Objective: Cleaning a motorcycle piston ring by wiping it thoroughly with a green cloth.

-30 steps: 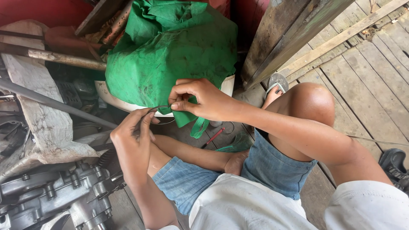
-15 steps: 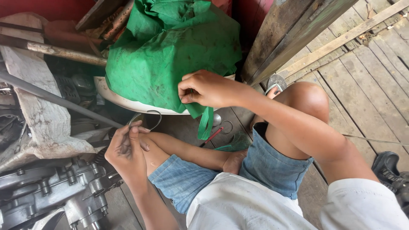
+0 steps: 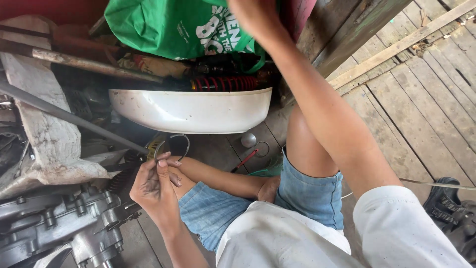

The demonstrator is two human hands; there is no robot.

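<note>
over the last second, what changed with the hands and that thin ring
The right hand let go of the thin metal ring and rose to the green bag, which now sits higher, baring a white cover. The left hand still pinches the ring above the knee.

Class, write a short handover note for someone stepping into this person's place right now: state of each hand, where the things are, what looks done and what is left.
Left hand: fingers pinch a thin open metal ring, held up above the knee.
Right hand: raised at the top edge on the green bag, lifting it; its grip is blurred.
Around: white curved cover under the bag, red coil spring behind it, grey engine casing at lower left, a second ring and a red-handled tool on the plank floor.
Done: ring is in hand and the bag is lifted off the cover.
Left: ring is not fitted to anything yet.
</note>
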